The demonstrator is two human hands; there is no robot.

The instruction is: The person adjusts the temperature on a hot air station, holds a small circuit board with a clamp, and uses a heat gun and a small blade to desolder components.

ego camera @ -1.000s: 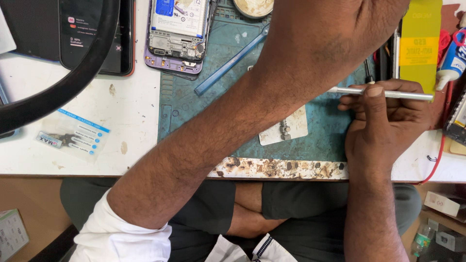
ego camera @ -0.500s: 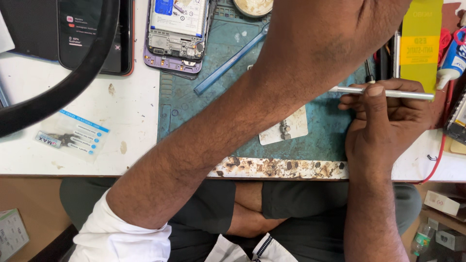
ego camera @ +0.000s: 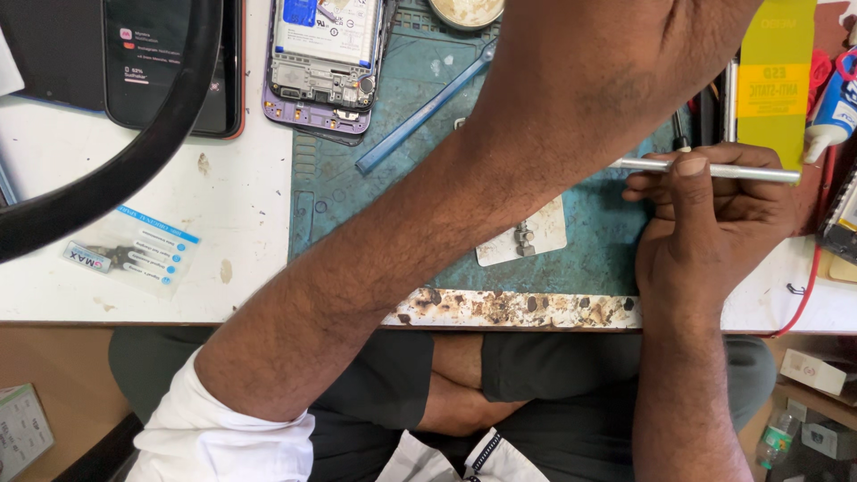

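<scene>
Gripping a slim silver tool in your right hand: thumb on top, fingers curled under, shaft lying flat and sticking out of the fist on both sides, toward the yellow card one way and under your other forearm the other way. The tip is hidden by that arm, so I can't tell what it touches.

Your left hand reaches across above the grip and runs out of frame at the top edge; can't tell if it's closed or holding anything.

Just beside the grip, toward your left, a small metal part sits on a white pad on the teal work mat. Well apart from the grip, further left and up: the opened phone with its board exposed, and a blue pry stick lying diagonally between it and your arm. The mat's near edge below the grip is scorched brown. A dark phone and a small parts packet lie furthest off on the white table.
</scene>
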